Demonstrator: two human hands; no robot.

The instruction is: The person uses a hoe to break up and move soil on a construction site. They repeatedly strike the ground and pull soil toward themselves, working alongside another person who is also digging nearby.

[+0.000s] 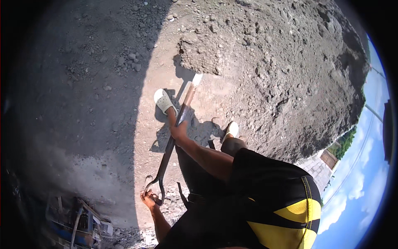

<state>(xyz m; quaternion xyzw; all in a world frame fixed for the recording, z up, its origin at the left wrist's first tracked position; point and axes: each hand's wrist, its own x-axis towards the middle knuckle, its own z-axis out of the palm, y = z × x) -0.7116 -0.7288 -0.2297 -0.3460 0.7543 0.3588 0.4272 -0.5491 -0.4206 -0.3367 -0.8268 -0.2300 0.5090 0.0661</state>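
Note:
My right hand [179, 131] is shut around the middle of a long shovel shaft [184, 106]. My left hand [149, 198] grips the dark D-shaped handle [154, 184] at the shaft's near end. The shovel's blade [195, 79] touches the foot of a big pile of grey-brown soil and stones [269, 62]. My feet in pale perforated clogs stand on either side of the shaft, one [164, 101] beside the blade and one [231, 129] nearer the pile. I wear a black and yellow shirt [269, 203].
The ground [141, 137] is packed dirt with loose stones [132, 58], its left part in deep shadow. A blue object with planks [74, 224] lies at the lower left. A paved wall [317, 168], trees and sky show at the right rim.

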